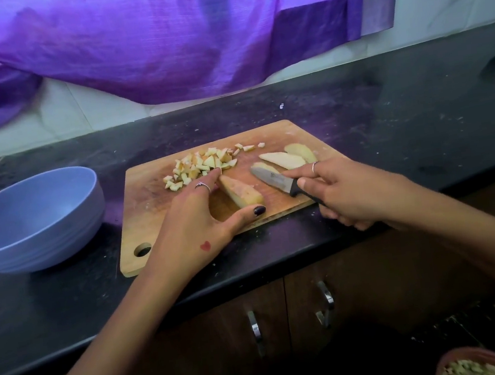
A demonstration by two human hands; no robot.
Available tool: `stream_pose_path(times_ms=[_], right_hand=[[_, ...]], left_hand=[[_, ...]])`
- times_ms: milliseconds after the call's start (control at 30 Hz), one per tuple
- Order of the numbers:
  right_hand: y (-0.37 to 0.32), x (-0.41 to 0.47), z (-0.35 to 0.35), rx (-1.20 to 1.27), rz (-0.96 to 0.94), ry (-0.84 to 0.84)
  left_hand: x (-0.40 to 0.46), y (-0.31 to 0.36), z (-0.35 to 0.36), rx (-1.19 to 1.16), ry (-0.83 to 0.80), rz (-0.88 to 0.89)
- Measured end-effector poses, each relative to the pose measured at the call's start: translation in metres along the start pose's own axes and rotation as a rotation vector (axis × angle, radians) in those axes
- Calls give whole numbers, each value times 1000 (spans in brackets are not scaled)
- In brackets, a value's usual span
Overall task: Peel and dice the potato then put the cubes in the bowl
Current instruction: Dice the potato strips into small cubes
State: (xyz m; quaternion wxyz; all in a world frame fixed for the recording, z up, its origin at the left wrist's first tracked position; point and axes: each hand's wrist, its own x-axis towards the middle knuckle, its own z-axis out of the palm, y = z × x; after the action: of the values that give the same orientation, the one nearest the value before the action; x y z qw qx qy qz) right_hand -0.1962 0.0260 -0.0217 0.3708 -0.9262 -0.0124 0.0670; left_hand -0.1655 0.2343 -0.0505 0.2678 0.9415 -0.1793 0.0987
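A wooden cutting board (pixel 154 209) lies on the black counter. A pile of potato cubes (pixel 202 165) sits at its far middle. My left hand (pixel 194 222) holds a long potato wedge (pixel 240 191) between thumb and fingers on the board. My right hand (pixel 344 193) grips a black-handled knife (pixel 273 179), forefinger along the blade's back, blade pointing left just right of the wedge. More potato slices (pixel 286 158) lie at the board's right end. The blue bowl (pixel 33 221) stands empty to the left of the board.
The black counter (pixel 404 122) runs left to right, with a purple cloth (pixel 157 41) hanging over the tiled wall behind. Cabinet doors with metal handles (pixel 255 331) are below the counter edge. A reddish bowl (pixel 483 364) with pale scraps shows at the bottom right.
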Motion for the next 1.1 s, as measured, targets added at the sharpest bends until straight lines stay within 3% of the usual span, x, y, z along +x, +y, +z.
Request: stream_pose_path(times_ms=[67,133,333,533,733,900,1100], right_hand=[[2,1,2,-241,-58,69],[5,-2,0,-270,-58,77],[11,-16,-20,492,184,-202],[5,-16,-36,544,92,-106],[-11,-18,-22,287,-32,-38],[-36,-13,-9,-138,-178,-10],[-60,1,-11,-398,-172,-5]], left_hand=[[0,0,0,2,-5,-1],[0,0,0,2,-8,-3],[0,1,0,3,-3,-6],[-1,2,0,-15,-2,-16],[-1,2,-5,-108,-31,-52],[-1,2,-4,-97,-20,-62],[1,1,-4,-92,6,-46]])
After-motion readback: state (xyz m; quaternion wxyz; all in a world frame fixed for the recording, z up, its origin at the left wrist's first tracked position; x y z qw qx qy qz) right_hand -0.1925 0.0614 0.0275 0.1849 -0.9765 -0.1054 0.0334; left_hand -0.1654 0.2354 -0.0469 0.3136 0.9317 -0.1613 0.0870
